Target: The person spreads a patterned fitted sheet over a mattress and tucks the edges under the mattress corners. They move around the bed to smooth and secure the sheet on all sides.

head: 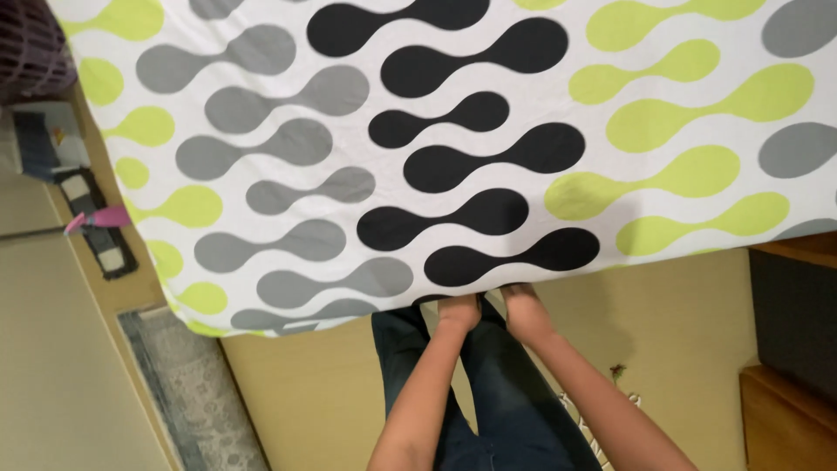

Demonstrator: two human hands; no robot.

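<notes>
A large white sheet [453, 131] printed with grey, black and lime-green blob shapes fills the upper two thirds of the head view, spread out in front of me. My left hand [459, 312] and my right hand [521, 307] are side by side at the middle of its lower edge, both closed on the fabric. The fingertips are hidden behind the cloth. My forearms rise from the bottom of the frame, with my dark jeans [488, 392] showing between them.
A yellowish floor [305, 392] lies below. A grey patterned rug [187, 392] is at lower left, a purple basket [26, 48] at top left, and a pink object [100, 218] at the left. Dark wooden furniture [789, 349] stands at the right.
</notes>
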